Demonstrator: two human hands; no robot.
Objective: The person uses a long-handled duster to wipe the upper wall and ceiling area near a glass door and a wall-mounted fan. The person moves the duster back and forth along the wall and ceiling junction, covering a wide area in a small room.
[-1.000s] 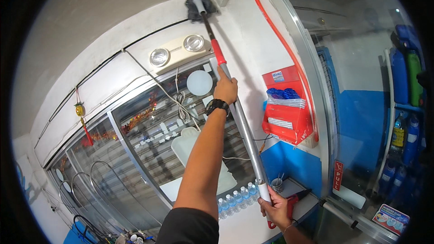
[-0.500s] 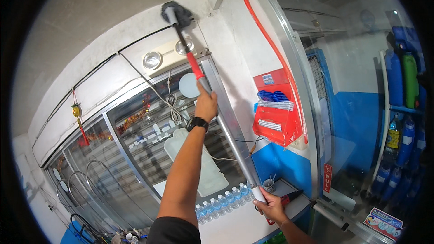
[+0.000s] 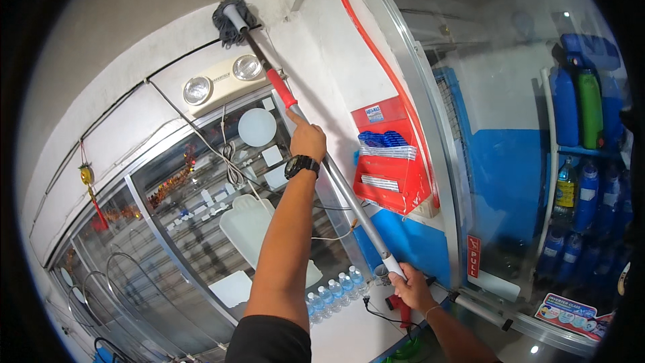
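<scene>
Above a twin-lamp light (image 3: 224, 83), the grey head (image 3: 232, 32) of my long mop (image 3: 351, 199) is up at the white wall (image 3: 180, 42); my left hand (image 3: 308, 141) wraps its pole below the red section (image 3: 281, 88); rightward, my right hand (image 3: 412, 290) clasps its white lower end (image 3: 396, 267).

A twin-lamp fixture (image 3: 222, 81) hangs on the far white wall (image 3: 134, 124) above sliding windows (image 3: 178, 228), under a grey ceiling (image 3: 154, 0); a white surface (image 3: 339, 336) sits below, a framed glass door (image 3: 507, 97) to the right.

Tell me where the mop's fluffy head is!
In the head view, the grey mop head is at the top, left of centre, above the two-lamp light.
</scene>
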